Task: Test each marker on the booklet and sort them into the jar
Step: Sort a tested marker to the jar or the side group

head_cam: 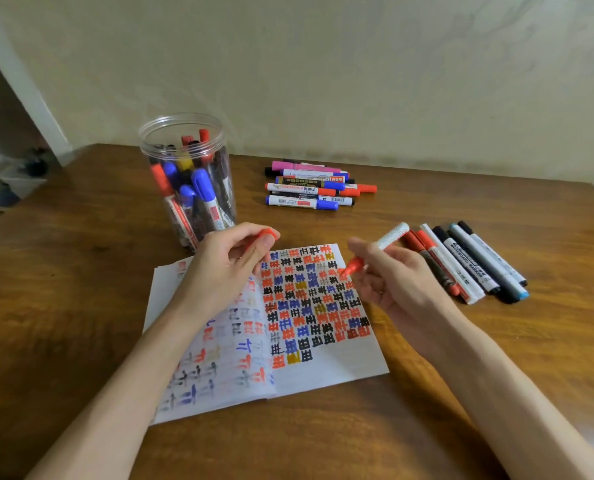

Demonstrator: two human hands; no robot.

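From the head camera, both forearms are cut off at the bottom edge. The left hand [229,261] curls its fingers round a red cap [267,234], and only the cap's end shows past the thumb and fingertips. The right hand [392,282] pinches an uncapped marker [390,236], hiding the middle of the barrel. Its long axis slants from the blunt white end at the upper right down to the red nib at the lower left, and the nib points at the top right of the page. Whether the nib touches the paper cannot be told.

The booklet [323,372] lies open and flat on the wooden table [80,306] under both hands. Its right page is packed with rows of thick red, blue, black and yellow marks. The left page carries fainter marks and is partly covered by the left wrist.

Behind the left hand stands the jar [148,147] — clear, round, ribbed at the rim — holding capped markers upright. A pile of markers [316,187] lies near the wall [357,81], and a row of markers [468,261] lies right of the booklet, their label print mostly too blurred to read.
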